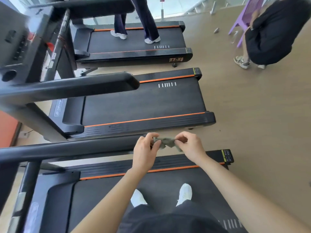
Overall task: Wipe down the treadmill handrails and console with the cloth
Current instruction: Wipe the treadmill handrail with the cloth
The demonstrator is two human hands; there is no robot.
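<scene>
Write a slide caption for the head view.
Standing on a treadmill belt, the left hand and right hand pinch a crumpled grey-green cloth between them near the end of the handrail.

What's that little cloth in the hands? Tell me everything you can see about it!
The cloth is small, grey-green and soft-looking, all crumpled into a bunched strip. The left hand pinches one end and the right hand pinches the other, holding it up in the air above the treadmill's side edge. Only the hands plainly touch it.
</scene>
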